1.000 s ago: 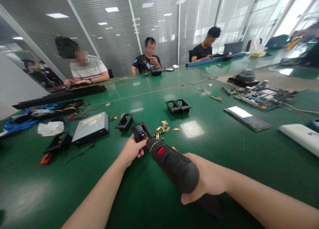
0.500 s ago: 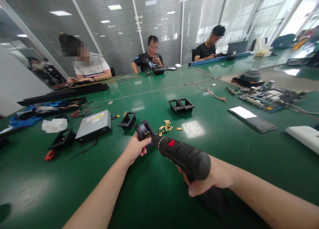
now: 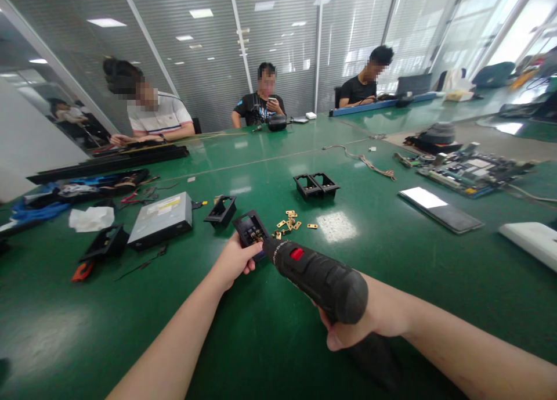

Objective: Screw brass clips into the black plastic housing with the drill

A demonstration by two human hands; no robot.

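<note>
My left hand is closed on the near edge of a black plastic housing, which has small brass-coloured parts inside. Wrapped round the handle of a black cordless screwdriver with a red switch is my right hand. The tool's nose points into the housing; its bit tip is hidden. Just beyond lie several small brass plates with holes. A similar black housing stands to the left, and a pair of joined housings sits farther back.
On the left are an optical drive, a crumpled tissue, another black housing and orange-handled tool. To the right lie a phone, circuit board and white device. Several people sit across the green table.
Both hands, the housing and the screwdriver stay nearly in place, with a very slight shift left in view. Across the table, a person's phone shows more clearly.
</note>
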